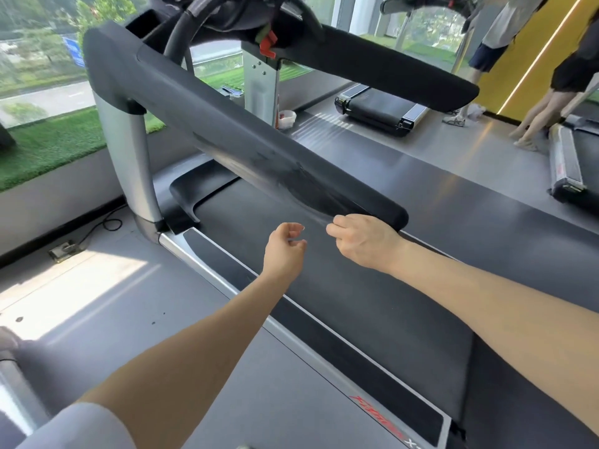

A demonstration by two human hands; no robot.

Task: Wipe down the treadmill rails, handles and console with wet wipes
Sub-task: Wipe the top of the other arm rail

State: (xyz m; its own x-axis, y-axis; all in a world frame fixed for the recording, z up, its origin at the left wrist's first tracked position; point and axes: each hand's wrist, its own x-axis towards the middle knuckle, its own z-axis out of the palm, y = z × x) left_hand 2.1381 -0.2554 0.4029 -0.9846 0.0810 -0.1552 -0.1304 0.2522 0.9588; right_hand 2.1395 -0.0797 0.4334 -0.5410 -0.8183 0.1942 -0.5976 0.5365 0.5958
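The treadmill's left rail [246, 137], a long dark padded bar, runs from upper left to centre and shows wet streaks near its near end. My right hand [363, 243] sits at that end, knuckles up and fingers curled beneath the rail's tip. What it holds, if anything, is hidden. My left hand [287, 246] hovers just left of it over the belt [356, 303], fingers loosely curled and apart, with nothing visible in them. No wipe shows. The right rail [389, 71] and the console [246, 17], with its red safety clip [268, 43], lie farther off.
A white tub [287, 118] stands on the floor by the console post. More treadmills [379, 110] are at the back right, where two people [551, 92] stand. A cable and floor socket [64, 249] lie at the left, below the windows.
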